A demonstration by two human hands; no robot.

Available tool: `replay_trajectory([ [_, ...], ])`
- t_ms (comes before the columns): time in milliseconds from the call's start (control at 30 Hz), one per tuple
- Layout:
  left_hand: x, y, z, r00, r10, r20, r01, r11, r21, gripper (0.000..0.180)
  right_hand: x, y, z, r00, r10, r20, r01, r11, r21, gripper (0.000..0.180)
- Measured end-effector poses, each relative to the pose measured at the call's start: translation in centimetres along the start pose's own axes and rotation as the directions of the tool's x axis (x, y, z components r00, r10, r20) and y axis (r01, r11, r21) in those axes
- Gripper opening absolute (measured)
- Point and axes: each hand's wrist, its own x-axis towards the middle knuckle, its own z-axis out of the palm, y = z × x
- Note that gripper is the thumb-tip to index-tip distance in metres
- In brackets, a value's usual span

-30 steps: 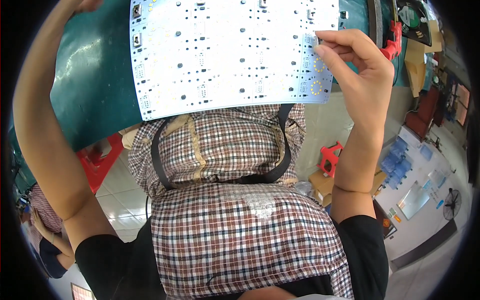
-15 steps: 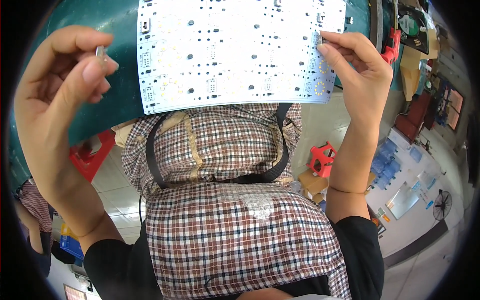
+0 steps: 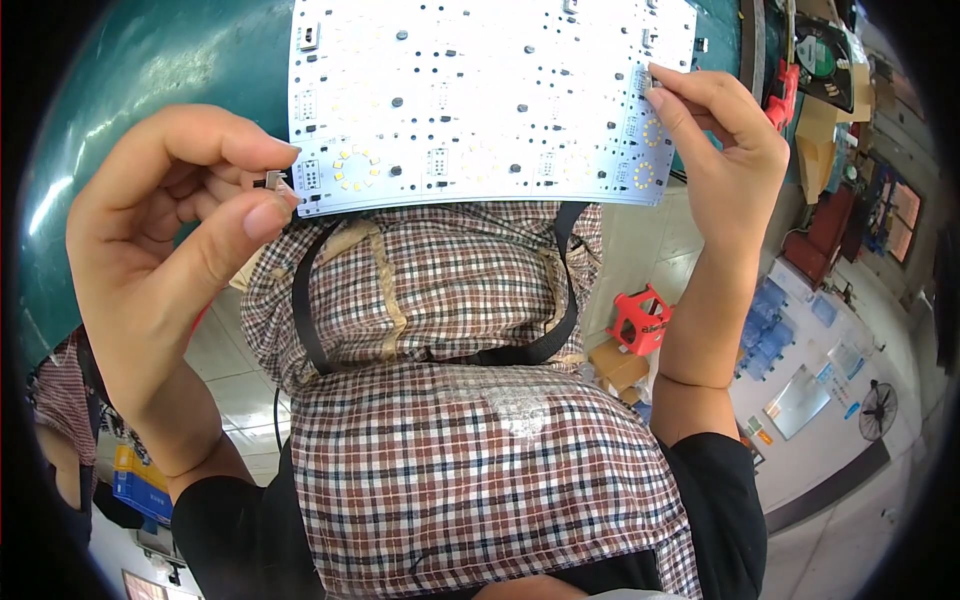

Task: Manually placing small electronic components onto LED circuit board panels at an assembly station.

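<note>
A white circuit board with rings of yellow LEDs and several black components lies on the green table, its near edge jutting over my lap. Just off its near left corner, my left hand pinches a small metal slide switch between thumb and forefinger, black lever pointing left. A similar switch sits on the board farther up the left side. At the board's right side my right hand is closed, thumb and forefinger pinching a small component against the surface; the fingertips hide most of it.
The green table extends left of the board. Beyond its right edge are a red-handled tool and a black round-faced device. A red stool and a cardboard box stand on the floor to the right. Another person's sleeve shows at lower left.
My left hand has moved right and nearer to me, bringing the slide switch to the board's corner and turning it. The board has shifted slightly right; my right hand keeps its pinch there.
</note>
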Motion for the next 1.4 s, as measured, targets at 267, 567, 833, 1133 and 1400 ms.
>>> replay_trajectory([
  [267,0.4,-1.2,-0.7,0.989,0.048,0.143,-0.054,0.998,0.043,0.023,-0.2,-1.3,-0.1,0.994,-0.095,0.046,0.104,0.950,-0.295,0.023],
  [567,0.1,-0.8,0.6,0.994,0.037,0.101,-0.042,0.998,0.041,0.023,-0.1,-1.1,0.4,0.974,-0.226,0.018,0.218,0.911,-0.350,0.013],
  [833,0.5,-1.4,1.3,0.995,0.072,0.069,-0.068,0.996,-0.051,0.021,0.8,-1.4,-0.6,0.983,-0.125,0.135,0.166,0.921,-0.353,0.016],
  [1133,2.0,-0.9,-0.3,0.988,-0.005,-0.153,-0.010,0.995,-0.095,0.022,1.5,-0.9,-1.5,0.982,-0.157,0.106,0.181,0.939,-0.293,0.010],
  [1400,2.4,-0.8,-1.1,0.963,-0.042,-0.265,0.027,0.998,-0.060,0.023,10.4,4.1,-2.3,0.997,-0.004,-0.078,-0.014,0.973,-0.230,0.015],
])
